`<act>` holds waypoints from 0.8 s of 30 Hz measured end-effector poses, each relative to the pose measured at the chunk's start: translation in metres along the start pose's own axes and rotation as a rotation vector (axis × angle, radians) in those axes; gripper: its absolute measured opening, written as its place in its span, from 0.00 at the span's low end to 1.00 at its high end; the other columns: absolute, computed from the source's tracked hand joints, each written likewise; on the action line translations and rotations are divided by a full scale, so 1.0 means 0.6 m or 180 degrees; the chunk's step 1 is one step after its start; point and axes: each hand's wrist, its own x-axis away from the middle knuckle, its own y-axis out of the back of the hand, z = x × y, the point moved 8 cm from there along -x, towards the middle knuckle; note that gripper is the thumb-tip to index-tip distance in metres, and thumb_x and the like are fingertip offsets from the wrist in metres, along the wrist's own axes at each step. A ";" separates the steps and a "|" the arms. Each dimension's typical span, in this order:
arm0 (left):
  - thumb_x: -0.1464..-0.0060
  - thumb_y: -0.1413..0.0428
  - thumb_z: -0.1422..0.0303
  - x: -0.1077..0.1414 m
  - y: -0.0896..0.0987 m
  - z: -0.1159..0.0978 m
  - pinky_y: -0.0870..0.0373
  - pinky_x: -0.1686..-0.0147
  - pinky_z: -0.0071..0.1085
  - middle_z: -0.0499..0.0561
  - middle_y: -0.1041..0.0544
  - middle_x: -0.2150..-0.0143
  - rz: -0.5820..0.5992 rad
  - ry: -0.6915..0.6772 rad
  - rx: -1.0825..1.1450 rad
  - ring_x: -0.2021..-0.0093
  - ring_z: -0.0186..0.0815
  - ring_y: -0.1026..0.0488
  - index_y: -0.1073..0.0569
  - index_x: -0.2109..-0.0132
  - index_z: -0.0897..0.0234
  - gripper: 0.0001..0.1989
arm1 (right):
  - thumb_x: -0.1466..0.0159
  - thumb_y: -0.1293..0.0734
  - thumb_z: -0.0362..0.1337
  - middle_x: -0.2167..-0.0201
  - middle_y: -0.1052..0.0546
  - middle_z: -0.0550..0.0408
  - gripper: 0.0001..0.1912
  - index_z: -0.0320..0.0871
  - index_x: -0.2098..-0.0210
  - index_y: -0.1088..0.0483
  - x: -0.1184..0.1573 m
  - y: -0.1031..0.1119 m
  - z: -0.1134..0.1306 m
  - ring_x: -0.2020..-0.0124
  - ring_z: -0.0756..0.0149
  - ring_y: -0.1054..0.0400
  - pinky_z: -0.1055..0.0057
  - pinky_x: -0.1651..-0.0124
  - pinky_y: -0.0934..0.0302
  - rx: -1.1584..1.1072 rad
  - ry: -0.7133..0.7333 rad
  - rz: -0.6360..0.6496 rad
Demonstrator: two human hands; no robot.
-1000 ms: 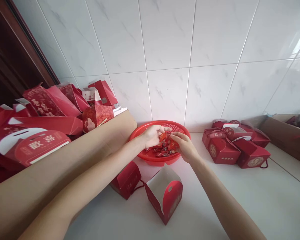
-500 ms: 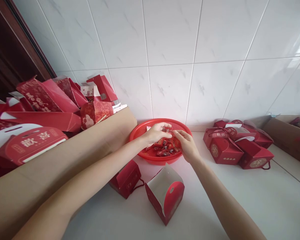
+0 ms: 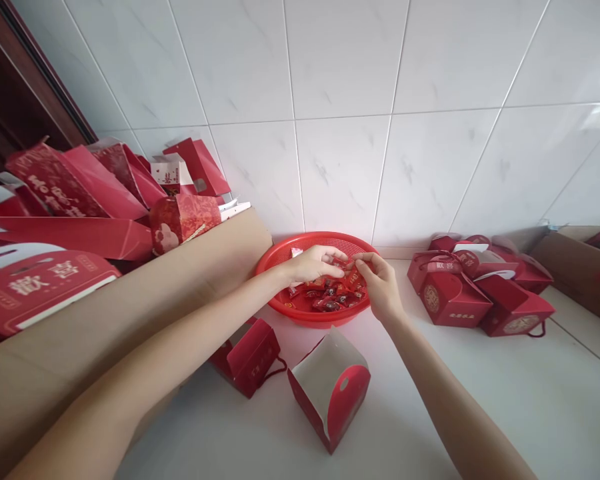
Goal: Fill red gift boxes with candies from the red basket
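A red plastic colander holds several small candies in shiny red wrappers. My left hand hovers over it, palm turned inward, with thumb and fingers curved and apart; its palm is partly hidden. Facing it, my right hand pinches a red wrapped candy between thumb and forefinger, close to the left fingertips. In front of the colander stands an open red gift box, its pale inside facing up. Left of that is another red box with a cord handle, partly behind my left forearm.
A long cardboard carton on the left is heaped with red gift boxes. Several closed red boxes are grouped at the right, near another cardboard carton. A white tiled wall rises behind the white surface.
The right fingers have shifted slightly right and down, and more of the red wrapped candy shows beneath them. My left hand stays nearly in place. The view has turned a little.
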 end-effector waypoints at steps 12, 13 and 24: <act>0.55 0.35 0.70 0.000 -0.002 -0.058 0.26 0.55 0.35 0.56 0.26 0.45 -0.0314 -0.0899 -0.0832 0.54 0.38 0.24 0.29 0.52 0.63 0.21 | 0.46 0.26 0.42 0.66 0.23 0.54 0.10 0.44 0.69 0.26 0.005 0.004 -0.014 0.66 0.64 0.27 0.62 0.62 0.26 -0.0866 -0.0633 -0.0221; 0.55 0.35 0.70 -0.001 -0.007 -0.063 0.26 0.57 0.34 0.56 0.26 0.45 -0.0265 -0.0981 -0.0868 0.55 0.37 0.24 0.29 0.51 0.63 0.22 | 0.47 0.25 0.42 0.65 0.23 0.54 0.10 0.43 0.70 0.26 0.005 0.005 -0.014 0.67 0.65 0.28 0.63 0.64 0.25 -0.0917 -0.0709 -0.0255; 0.55 0.32 0.69 -0.014 -0.033 -0.067 0.30 0.47 0.38 0.56 0.24 0.44 0.0330 -0.1033 -0.0984 0.44 0.45 0.27 0.34 0.36 0.59 0.39 | 0.53 0.20 0.38 0.61 0.20 0.52 0.14 0.44 0.68 0.23 0.007 -0.012 -0.015 0.62 0.62 0.25 0.68 0.63 0.27 -0.1234 -0.0938 0.0068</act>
